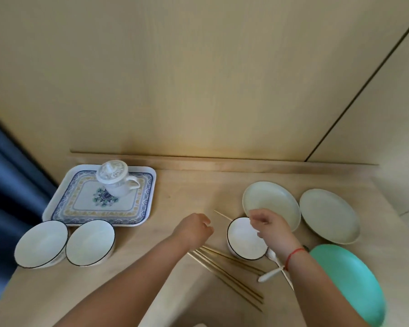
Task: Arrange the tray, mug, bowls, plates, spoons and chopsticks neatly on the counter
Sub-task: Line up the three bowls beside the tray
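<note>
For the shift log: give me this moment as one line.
right hand: pinching chopstick over bowl | left hand: closed, empty | mug: on tray

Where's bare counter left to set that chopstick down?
Free: the strip between the patterned tray and the pale green plates, behind both hands. Also the near counter in front of the two left bowls. Crowded: around the right bowl, chopsticks and spoons.
</note>
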